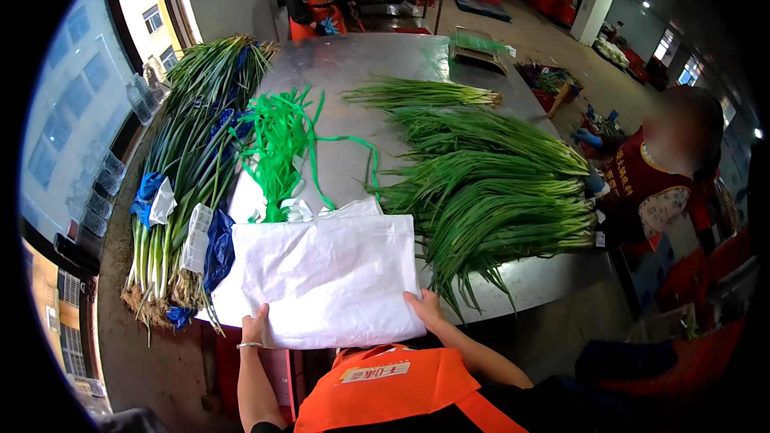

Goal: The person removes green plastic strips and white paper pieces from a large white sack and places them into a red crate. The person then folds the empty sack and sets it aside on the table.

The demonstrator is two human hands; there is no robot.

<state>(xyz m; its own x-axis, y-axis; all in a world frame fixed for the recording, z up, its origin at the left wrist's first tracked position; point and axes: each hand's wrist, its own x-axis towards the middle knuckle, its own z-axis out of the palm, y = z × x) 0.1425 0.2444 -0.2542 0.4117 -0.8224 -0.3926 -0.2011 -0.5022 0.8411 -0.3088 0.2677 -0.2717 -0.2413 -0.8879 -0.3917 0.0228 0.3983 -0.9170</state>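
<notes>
Far left of the frame: bundled green onions with white roots and blue ties (180, 192), lying along the left edge of the grey metal table (353, 64). Just right of them, upper centre-left: loose bunch of bright green plastic strapping (277, 152), its lower end touching the top edge of the white woven plastic sack (321, 281). Sack flat at lower centre, its near edge over the table's front. Best handled, by the look of it, with both near corners kept level and the weave drawn taut, clear of the strapping above. Left hand (255, 327) at the sack's lower left corner, fingers curled onto the edge, thumb side pressing the fabric; a thin bracelet on the wrist. Right hand (425, 310) at the lower right corner, fingers lying fairly flat on top of the sack, thumb underneath or hidden; a true pinch impossible to confirm. Right of centre: heaps of loose long green onions (489, 192), close beside the sack. Far right: a seated person in a dark red top (650, 184).
</notes>
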